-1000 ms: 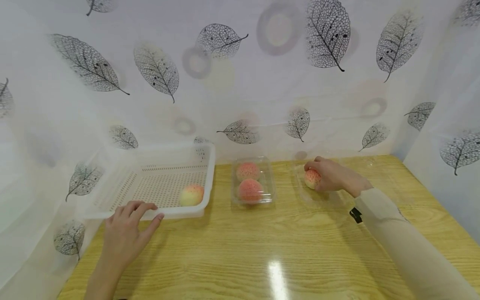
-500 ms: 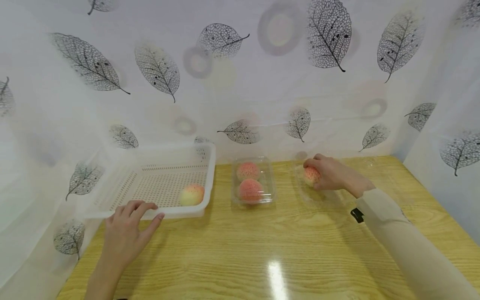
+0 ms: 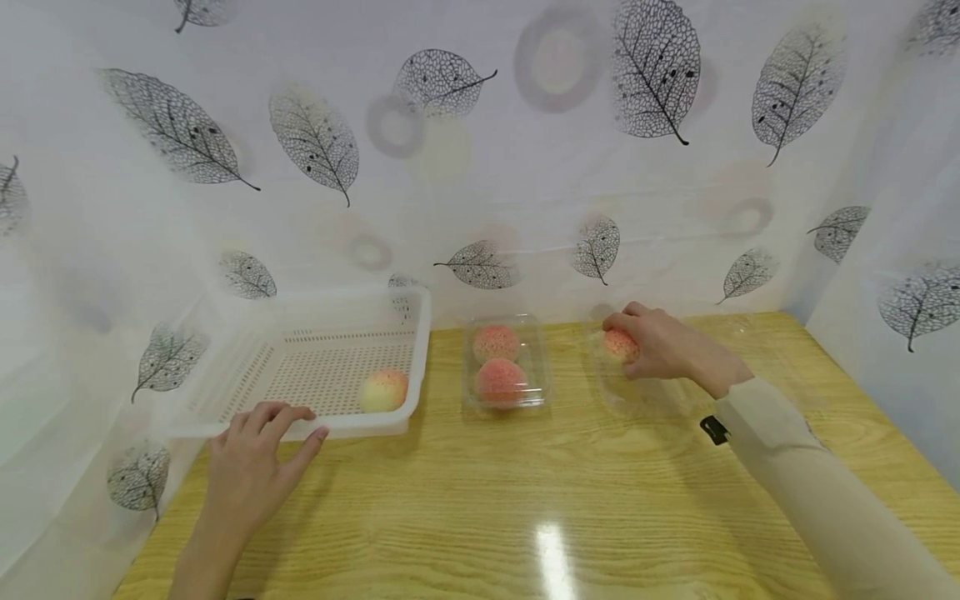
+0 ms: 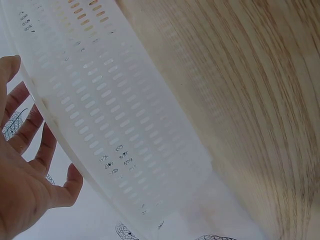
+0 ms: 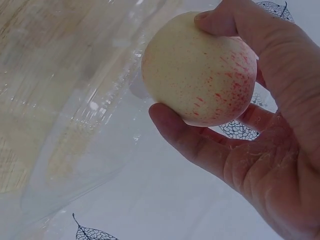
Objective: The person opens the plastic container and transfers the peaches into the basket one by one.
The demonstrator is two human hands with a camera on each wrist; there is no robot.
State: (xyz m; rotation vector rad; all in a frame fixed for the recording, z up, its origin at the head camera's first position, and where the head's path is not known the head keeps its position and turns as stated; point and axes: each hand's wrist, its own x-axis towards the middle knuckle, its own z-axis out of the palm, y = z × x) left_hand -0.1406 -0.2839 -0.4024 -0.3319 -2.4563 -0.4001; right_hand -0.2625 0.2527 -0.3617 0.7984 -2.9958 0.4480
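Observation:
My right hand (image 3: 663, 342) holds a peach (image 3: 621, 343) between thumb and fingers, over a clear plastic box (image 3: 626, 402) at the right. In the right wrist view the peach shows a cream side with red speckles, and the thumb lies on top of it. My left hand (image 3: 251, 462) rests on the front rim of a white slotted basket (image 3: 367, 427); in the left wrist view its fingers are spread loosely along that rim. One yellow-and-pink peach (image 3: 385, 391) lies in the basket's front right corner.
Between the basket and the right-hand box stands another clear box (image 3: 545, 398), with two pink peaches (image 3: 501, 382) in it. Everything stands on a wood-grain table (image 3: 450, 517). A white leaf-print curtain (image 3: 525, 167) closes off the back and sides.
My right hand has raised the peach slightly and shifted it a little to the left above the clear box. The left hand and the basket keep their places.

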